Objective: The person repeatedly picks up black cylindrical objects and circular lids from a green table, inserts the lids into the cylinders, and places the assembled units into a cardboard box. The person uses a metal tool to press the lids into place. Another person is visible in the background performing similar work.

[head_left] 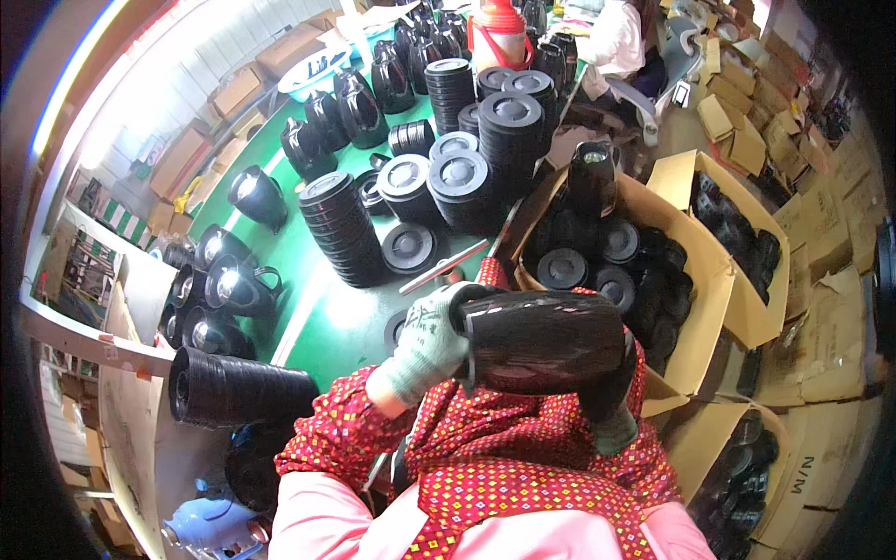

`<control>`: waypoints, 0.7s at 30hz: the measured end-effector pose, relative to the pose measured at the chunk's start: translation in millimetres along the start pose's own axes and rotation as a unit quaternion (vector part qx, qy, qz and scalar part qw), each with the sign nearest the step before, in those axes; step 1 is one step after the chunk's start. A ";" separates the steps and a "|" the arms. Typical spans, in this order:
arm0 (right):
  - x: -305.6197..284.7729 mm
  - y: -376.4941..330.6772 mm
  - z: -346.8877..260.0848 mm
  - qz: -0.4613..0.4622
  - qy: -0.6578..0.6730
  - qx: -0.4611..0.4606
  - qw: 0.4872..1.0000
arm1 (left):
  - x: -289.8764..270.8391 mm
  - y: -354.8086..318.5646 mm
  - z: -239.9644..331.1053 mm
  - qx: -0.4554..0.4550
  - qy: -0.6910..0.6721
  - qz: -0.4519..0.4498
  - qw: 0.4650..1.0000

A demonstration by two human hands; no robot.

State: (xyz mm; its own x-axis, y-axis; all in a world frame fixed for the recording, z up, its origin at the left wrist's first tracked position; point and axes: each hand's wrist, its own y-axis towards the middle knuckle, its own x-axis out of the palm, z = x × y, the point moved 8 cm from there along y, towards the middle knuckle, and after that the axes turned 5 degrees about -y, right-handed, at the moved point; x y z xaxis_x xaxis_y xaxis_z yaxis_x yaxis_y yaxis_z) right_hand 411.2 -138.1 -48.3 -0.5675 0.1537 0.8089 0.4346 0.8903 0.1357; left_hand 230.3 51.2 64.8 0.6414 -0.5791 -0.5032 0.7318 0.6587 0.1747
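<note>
A glossy black jug body [546, 341] lies sideways in front of my chest. My left hand [425, 341], in a pale green knitted glove, is closed round its narrower end. My right hand [614, 435], gloved too, supports the jug's other end from below; most of its fingers are hidden behind dark parts. Just beyond my left hand is a thin pale strip with a reddish edge [437, 269]; I cannot tell whether the fingers touch it. Past it on the green table [327, 327] lies a round black lid [409, 247], near a tall stack of black lids [341, 229].
More lid stacks [460, 187] and upright black jugs [359, 107] fill the table's far part. Several jugs [238, 280] lie at left, near a horizontal black stack [238, 387]. An open carton [695, 308] of black parts stands at right. A red container [499, 37] and a person [616, 42] are beyond.
</note>
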 end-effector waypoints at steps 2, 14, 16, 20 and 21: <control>-17.9 6.5 -5.8 0.032 0.042 0.009 0.999 | -3.7 2.2 32.6 0.080 -0.025 -0.009 0.996; -0.8 7.2 -8.8 0.037 -0.156 0.058 0.985 | 14.0 -29.3 96.9 0.207 0.036 0.009 0.978; 4.4 9.0 -8.4 0.025 -0.225 0.054 0.972 | 19.0 -31.0 95.5 0.216 0.039 0.009 0.976; 2.2 14.3 -3.0 0.013 -0.120 0.066 0.990 | 23.9 -32.4 80.5 0.205 -0.031 0.006 0.978; -17.7 13.3 -10.1 0.031 -0.104 0.077 0.991 | 27.1 -36.6 75.2 0.191 -0.029 0.004 0.981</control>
State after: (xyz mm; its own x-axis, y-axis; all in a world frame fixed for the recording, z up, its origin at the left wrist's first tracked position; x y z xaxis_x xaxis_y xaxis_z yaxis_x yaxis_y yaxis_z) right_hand 434.1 -133.3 -55.1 -0.6817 0.2806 0.6757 0.3701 0.9289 -0.0124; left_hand 238.2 -24.7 108.4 0.6518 -0.6074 -0.4541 0.7523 0.4425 0.4880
